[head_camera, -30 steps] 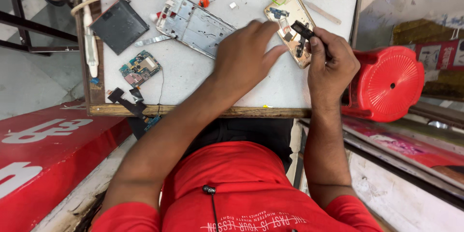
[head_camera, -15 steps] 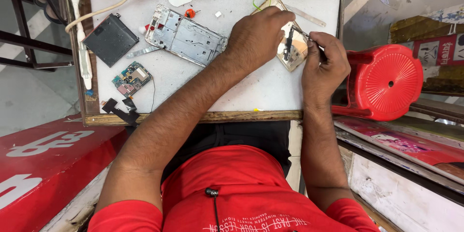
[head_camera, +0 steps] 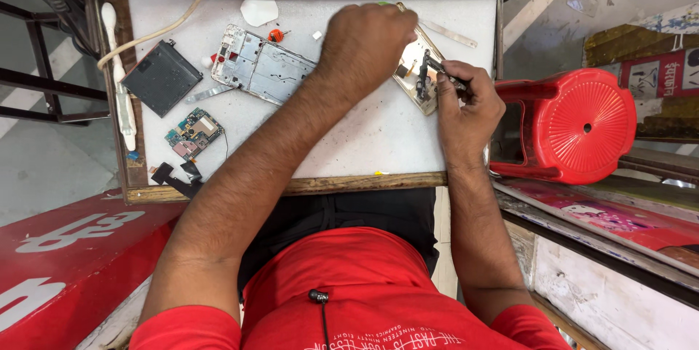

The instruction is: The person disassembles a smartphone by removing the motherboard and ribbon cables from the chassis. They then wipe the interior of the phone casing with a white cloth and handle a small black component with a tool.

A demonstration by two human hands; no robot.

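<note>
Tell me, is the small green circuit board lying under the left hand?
No, the small green circuit board lies bare on the white tabletop, well apart from the left hand.

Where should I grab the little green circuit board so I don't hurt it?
Pinch the circuit board by its two long bare edges, coming straight down from above. It lies flat on the white table, well clear of both hands, and its top is covered with small parts. A thin wire trails from its right side, so probably avoid that side.
</note>
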